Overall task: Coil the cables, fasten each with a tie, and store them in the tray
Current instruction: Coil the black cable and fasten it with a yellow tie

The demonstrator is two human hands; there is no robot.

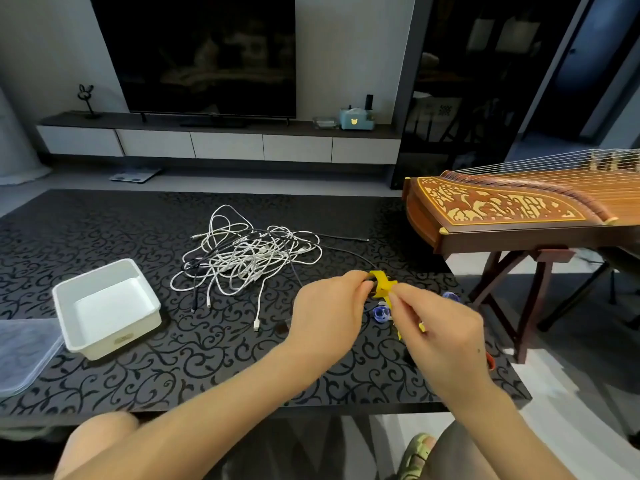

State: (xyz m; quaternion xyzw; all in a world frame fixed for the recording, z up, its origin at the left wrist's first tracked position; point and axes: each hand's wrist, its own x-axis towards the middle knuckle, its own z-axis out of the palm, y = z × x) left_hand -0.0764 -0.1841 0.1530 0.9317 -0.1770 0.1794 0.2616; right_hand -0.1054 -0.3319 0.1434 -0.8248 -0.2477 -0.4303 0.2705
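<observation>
Left hand [330, 306], right hand [441, 329]: fingers clamped on yellow tie [382, 285], long axis slanting far-left to near-right.

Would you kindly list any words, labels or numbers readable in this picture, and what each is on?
Nothing here is legible.
White tray: a small mark on its front wall, too blurred to read.
Blue box on the shelf: a yellow emblem, no letters.
Cabinet card: dark marks, too blurred.
</observation>
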